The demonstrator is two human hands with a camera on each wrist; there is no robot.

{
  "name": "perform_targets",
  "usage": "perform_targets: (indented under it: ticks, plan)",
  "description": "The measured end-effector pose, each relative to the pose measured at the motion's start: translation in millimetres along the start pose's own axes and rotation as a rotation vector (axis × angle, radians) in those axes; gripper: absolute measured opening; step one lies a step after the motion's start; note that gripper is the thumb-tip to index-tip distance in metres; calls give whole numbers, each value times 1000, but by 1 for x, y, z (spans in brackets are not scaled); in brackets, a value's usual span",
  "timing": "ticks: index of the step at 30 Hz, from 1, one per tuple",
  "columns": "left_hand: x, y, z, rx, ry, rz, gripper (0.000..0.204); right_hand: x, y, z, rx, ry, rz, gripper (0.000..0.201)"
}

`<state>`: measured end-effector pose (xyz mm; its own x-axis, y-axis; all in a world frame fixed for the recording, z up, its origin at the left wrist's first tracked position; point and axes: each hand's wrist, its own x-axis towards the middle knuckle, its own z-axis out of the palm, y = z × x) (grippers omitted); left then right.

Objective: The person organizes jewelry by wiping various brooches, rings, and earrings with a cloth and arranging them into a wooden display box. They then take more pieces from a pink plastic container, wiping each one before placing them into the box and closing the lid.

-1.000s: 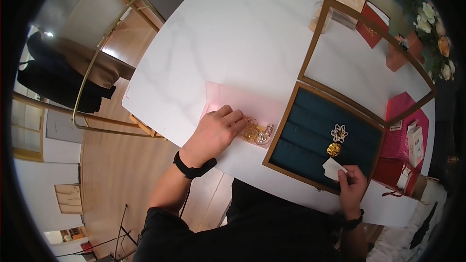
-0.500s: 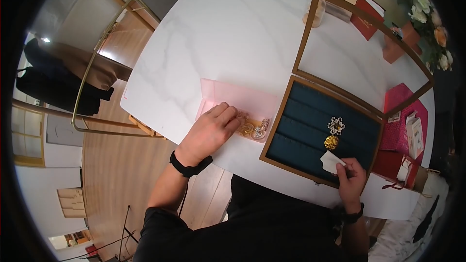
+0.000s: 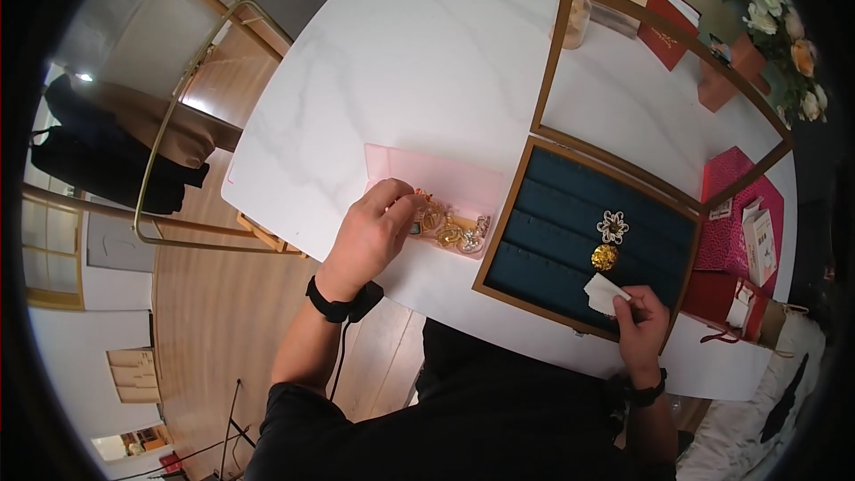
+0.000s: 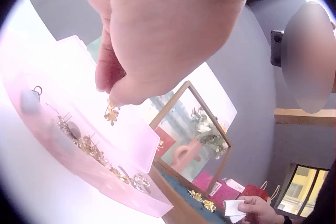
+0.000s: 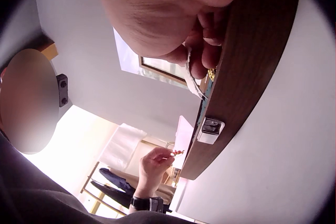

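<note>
A gold ornament (image 4: 112, 115) is pinched in the nearly closed left hand (image 3: 363, 236), hanging below its fingertips over the pink box (image 3: 450, 177), while a white cloth (image 3: 602, 293) is held by the right hand (image 3: 643, 327), farther from that box.

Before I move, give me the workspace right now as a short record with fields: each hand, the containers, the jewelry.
left hand: pinches a gold flower-shaped jewelry piece above the pink box
right hand: holds a white cloth at the jewelry case's near side
pink box: open, with mixed jewelry inside
jewelry case: dark teal lining, framed lid open
in case: silver flower ornament beside a round gold one
</note>
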<state>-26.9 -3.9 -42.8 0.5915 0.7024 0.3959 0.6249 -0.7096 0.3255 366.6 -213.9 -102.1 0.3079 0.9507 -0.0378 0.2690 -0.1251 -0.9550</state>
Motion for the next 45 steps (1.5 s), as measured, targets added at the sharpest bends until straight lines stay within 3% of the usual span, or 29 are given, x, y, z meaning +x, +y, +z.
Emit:
perform_targets:
  ticks: [3, 5, 9, 11, 15, 17, 19, 21, 23, 25, 27, 29, 30, 38, 45]
  plan:
    - [2, 10, -1, -115, 23, -63, 23, 1, -2, 2, 21, 9, 12, 6]
    - [8, 25, -5, -364, 22, -130, 23, 1, -5, 3, 31, 28, 28, 6]
    - [24, 54, 9, -553, 19, -68, 23, 2, -13, 3, 55, 17, 78, 6]
    - [31, 68, 22, -832, -46, -116, 23, 3, -24, 3, 24, 25, -3, 6]
    - [49, 109, 47, -1038, -128, -72, 22, 8, -41, 0, 139, 13, -50, 10]
    - [55, 125, 57, -1019, -142, 19, 24, 6, -48, -5, 208, 33, 179, 9]
    - [59, 139, 63, -1008, -144, 56, 24, 7, -49, -11, 216, 57, 219, 11]
    - [62, 151, 67, -990, -141, 89, 25, 7, -52, -12, 399, 151, 221, 14]
    - [64, 159, 69, -953, -150, 98, 26, 6, -56, -14, 436, 176, 186, 19]
    - [67, 169, 69, -935, -176, 121, 26, 5, -65, -16, 463, 224, -41, 20]
    - [70, 176, 71, -915, -187, 144, 26, 4, -66, -20, 425, 208, -54, 19]
    - [70, 182, 73, -907, -169, 148, 28, 8, -72, -18, -7, 110, -361, 20]
    - [71, 184, 74, -907, -170, 149, 28, 8, -74, -16, -92, 72, -441, 24]
    - [66, 188, 77, -882, -102, 231, 35, -2, -82, -28, -232, 50, -572, 24]
    - [69, 190, 67, -786, -155, 327, 33, 1, -84, -31, -102, 25, -398, 17]
